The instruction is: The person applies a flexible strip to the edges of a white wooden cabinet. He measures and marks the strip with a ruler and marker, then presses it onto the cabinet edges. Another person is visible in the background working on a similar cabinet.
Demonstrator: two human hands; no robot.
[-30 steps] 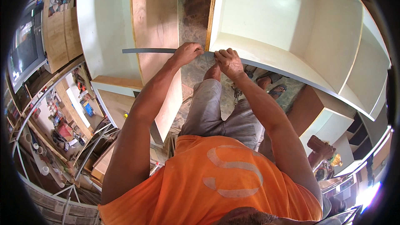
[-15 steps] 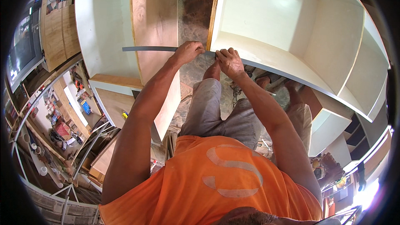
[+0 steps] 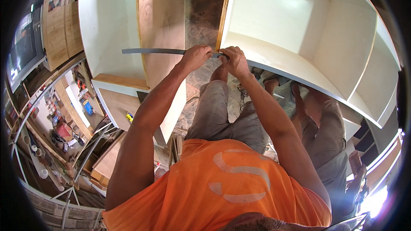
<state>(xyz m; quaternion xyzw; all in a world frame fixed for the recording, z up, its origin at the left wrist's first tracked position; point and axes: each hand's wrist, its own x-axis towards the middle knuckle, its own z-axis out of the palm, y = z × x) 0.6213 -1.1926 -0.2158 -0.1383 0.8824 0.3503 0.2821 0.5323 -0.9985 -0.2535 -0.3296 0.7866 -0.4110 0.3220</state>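
A thin grey edge-banding strip runs along the front edge of a white cabinet carcass, and its loose end sticks out past the corner to the left. My left hand is closed on that loose part, just left of the corner. At the corner itself, my right hand has its fingers bent over the strip and the cabinet edge, pinching them. The two hands are close together, with a short piece of strip showing between them. The fingertips of both hands are partly hidden.
On the left stands another white panelled cabinet with a bare wooden side. A small yellow tool lies on a board there. Another person's legs are close on my right. Cluttered shelves line the far left.
Both hands stay at the corner, my left hand having shifted slightly right and my right fingers having curled differently. The other person has stepped nearer on the right.
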